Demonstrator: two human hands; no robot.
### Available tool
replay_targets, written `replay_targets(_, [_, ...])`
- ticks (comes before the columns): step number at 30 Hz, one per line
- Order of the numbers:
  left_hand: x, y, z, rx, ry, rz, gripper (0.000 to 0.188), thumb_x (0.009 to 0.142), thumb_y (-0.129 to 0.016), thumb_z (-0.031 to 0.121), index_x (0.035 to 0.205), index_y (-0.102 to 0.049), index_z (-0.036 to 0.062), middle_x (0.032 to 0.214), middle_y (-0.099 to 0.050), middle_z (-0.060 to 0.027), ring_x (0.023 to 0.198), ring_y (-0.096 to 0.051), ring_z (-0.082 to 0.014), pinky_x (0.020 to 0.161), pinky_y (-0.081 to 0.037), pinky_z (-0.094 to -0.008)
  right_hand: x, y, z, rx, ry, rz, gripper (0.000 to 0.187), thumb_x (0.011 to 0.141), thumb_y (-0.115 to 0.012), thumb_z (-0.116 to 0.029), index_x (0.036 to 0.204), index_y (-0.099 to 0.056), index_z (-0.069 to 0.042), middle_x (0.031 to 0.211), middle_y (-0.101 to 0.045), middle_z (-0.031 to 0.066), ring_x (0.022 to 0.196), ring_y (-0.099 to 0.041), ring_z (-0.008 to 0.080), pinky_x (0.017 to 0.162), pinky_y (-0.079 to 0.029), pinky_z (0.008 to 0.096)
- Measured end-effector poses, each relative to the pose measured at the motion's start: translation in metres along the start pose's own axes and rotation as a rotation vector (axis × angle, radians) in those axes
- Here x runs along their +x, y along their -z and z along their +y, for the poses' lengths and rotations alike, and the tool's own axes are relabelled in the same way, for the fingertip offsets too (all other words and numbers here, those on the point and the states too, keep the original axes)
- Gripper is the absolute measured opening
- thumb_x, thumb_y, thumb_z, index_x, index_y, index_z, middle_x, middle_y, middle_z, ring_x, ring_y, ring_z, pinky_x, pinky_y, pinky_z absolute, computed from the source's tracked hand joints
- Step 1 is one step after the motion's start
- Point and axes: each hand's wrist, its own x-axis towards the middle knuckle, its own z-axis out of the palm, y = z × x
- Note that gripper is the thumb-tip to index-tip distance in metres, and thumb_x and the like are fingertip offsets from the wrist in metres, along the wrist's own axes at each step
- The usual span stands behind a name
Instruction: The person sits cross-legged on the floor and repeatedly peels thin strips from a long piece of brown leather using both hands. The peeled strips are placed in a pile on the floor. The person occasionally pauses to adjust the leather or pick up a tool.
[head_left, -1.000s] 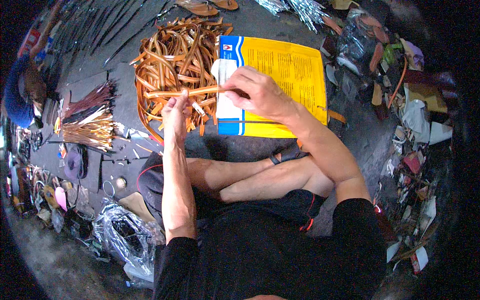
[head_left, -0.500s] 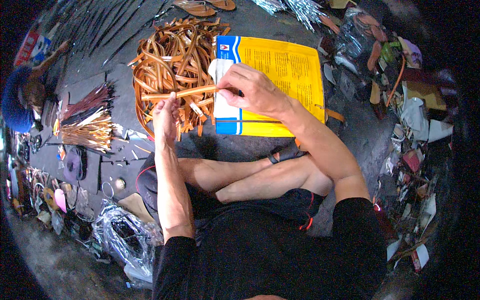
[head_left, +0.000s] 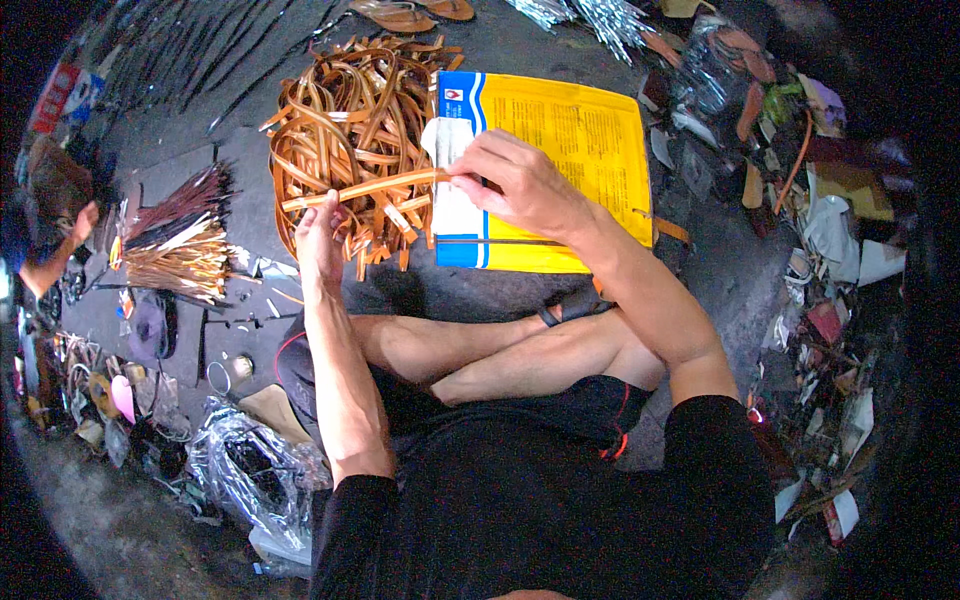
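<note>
Dark floor [head_left: 540,300] beneath; each hand's grip, left hand [head_left: 318,232] and right hand [head_left: 520,185], pinches one brown strap [head_left: 365,188] over strap pile [head_left: 340,110].

Even, fairly bright light around both hands; colours saturated. Soft shadow under the right hand [head_left: 520,185] on the yellow sheet [head_left: 580,140]. Centre sharp. Away from hands: strong fisheye bending, smearing, black vignette at corners.
</note>
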Motion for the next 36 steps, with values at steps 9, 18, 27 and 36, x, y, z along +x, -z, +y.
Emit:
replay_targets(9, [-0.002,-0.001,0.02,-0.488,0.099,-0.049,0.013,0.091,-0.063,0.02,0.088,-0.06,0.0075,0.084,-0.064,-0.005,0.087,-0.066,-0.0207,0.08,-0.058,-0.0335,-0.014,0.003,-0.037,-0.395,0.01,-0.09,0.021,0.08,-0.057,-0.011,0.1,-0.059,-0.003,0.086,-0.053,0.0097,0.086,-0.055,0.0256,0.076,-0.047,0.0372])
replay_targets(18, [0.005,-0.031,0.128,0.202,-0.325,-0.283,0.054,0.095,-0.056,0.039,0.13,-0.047,0.0,0.114,-0.06,-0.0106,0.103,-0.057,-0.0183,0.09,-0.043,-0.029,-0.074,0.121,-0.029,-0.172,-0.425,0.314,0.026,0.088,-0.064,-0.022,0.108,-0.065,-0.006,0.093,-0.066,0.0139,0.086,-0.064,0.0283,0.078,-0.052,0.0381])
replay_targets(27, [-0.114,-0.041,0.052,0.357,-0.424,-0.309,0.035,0.096,-0.056,0.025,0.122,-0.057,0.0018,0.093,-0.062,-0.0023,0.088,-0.056,-0.0096,0.083,-0.045,-0.0245,-0.281,0.143,0.022,-0.222,-1.314,0.198,0.046,0.086,-0.063,-0.048,0.093,-0.067,-0.002,0.085,-0.069,0.0168,0.079,-0.067,0.0271,0.071,-0.052,0.0386])
replay_targets(36, [-0.185,-0.109,0.041,0.403,-0.38,-0.427,0.031,0.096,-0.056,0.022,0.117,-0.059,-0.0006,0.091,-0.062,-0.0042,0.085,-0.057,-0.0101,0.082,-0.046,-0.0239,-0.259,0.139,0.037,0.562,-1.077,0.813,0.028,0.096,-0.053,-0.029,0.096,-0.059,-0.002,0.075,-0.063,0.0064,0.074,-0.062,0.0142,0.067,-0.052,0.0327])
